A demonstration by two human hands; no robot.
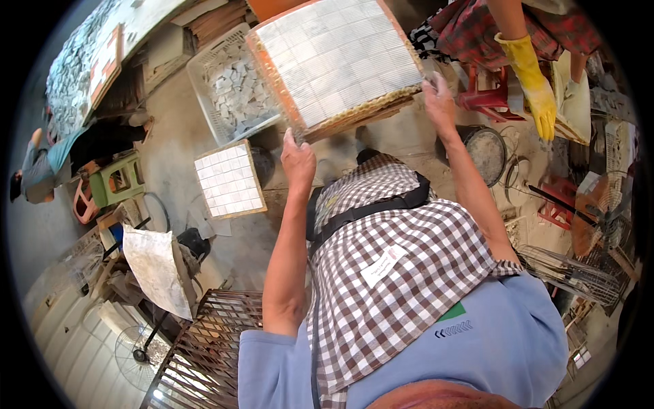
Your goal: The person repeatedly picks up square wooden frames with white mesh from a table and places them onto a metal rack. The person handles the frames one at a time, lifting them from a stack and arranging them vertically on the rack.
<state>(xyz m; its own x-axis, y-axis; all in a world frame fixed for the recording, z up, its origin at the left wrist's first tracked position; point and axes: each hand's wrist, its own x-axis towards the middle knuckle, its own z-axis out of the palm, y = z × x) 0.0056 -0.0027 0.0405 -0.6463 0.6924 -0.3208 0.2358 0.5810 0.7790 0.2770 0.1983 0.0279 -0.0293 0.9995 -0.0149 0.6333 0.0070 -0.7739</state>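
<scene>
In front of me a sheet of white square tiles (340,58) covers an orange-edged board on top of a stack of boards. Yellowish crusted material runs along its edges. My left hand (298,160) is closed at the near left corner, fingertips pinched there. At the near right corner my right hand (439,102) grips too, its fingers partly hidden by the edge. Both hands look dusted with white. Below and left of the stack lies a smaller board of white tiles (230,180).
A white plastic crate (204,92) of loose tile pieces stands left of the stack. At right, a co-worker's yellow glove (535,85) hangs near a red stool (484,95) and a bucket (485,155). Another person (51,167) is at far left, near a green stool (117,180).
</scene>
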